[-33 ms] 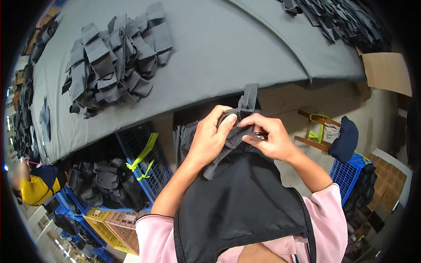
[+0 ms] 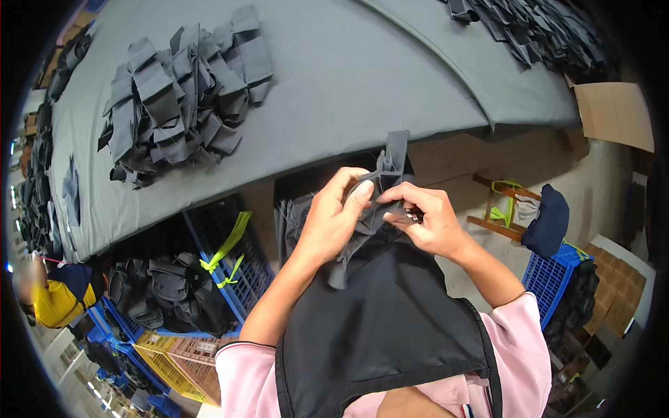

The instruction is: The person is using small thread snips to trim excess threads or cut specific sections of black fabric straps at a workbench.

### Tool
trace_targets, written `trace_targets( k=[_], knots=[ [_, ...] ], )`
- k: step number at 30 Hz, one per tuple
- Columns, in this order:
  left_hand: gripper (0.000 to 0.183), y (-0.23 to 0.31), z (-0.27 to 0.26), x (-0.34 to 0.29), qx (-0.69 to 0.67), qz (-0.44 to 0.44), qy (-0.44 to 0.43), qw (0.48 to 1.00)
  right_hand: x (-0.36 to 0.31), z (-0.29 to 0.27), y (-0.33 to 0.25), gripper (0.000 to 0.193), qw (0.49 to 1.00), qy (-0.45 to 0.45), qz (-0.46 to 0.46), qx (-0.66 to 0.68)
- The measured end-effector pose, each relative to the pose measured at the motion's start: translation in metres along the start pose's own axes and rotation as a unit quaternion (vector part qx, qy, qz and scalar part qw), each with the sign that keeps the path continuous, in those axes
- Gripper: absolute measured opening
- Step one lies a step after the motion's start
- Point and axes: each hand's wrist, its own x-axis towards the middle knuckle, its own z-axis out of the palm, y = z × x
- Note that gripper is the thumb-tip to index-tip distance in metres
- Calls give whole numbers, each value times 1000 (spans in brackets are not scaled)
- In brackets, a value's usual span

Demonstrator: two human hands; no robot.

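My left hand [image 2: 333, 216] is closed round a dark grey fabric strip [image 2: 396, 150], its thumb and forefinger pinching it near a folded part. The strip's upper end sticks up past the fingers, and its lower end [image 2: 337, 277] hangs below the hand, over my black apron [image 2: 390, 327]. Close by on the right, my right hand [image 2: 432, 217] has its fingers curled at the strip. Something small, dark and partly shiny [image 2: 415, 215] shows between its fingers, mostly hidden. Loose threads stand out from the cloth.
A grey cloth-covered table [image 2: 334, 76] lies ahead, bearing a heap of grey strips [image 2: 167, 97] and another heap [image 2: 536, 35]. Blue crates [image 2: 233, 258] with black items stand left. A wooden stool [image 2: 498, 209] and a cardboard flap [image 2: 613, 115] are right. A person in yellow [image 2: 59, 299] is far left.
The strip has shifted slightly in my left hand; its hanging end has moved a little right and down. Both hands stay nearly in place.
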Motion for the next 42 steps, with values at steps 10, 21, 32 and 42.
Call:
trace_targets(
  k=[10,21,32,42],
  knots=[
    [30,0,-10,4,-78,-114,-21,990,-5,12,-1,7,994,71,-82,20],
    [29,-5,-16,4,-61,-100,-55,992,-11,6,-7,4,977,22,63,202],
    [25,1,-4,-2,12,-67,-1,998,-10,-8,-14,12,997,-58,-45,-36],
    [61,-3,7,2,126,133,127,975,8,8,1,14,982,171,-70,-36]
  ],
)
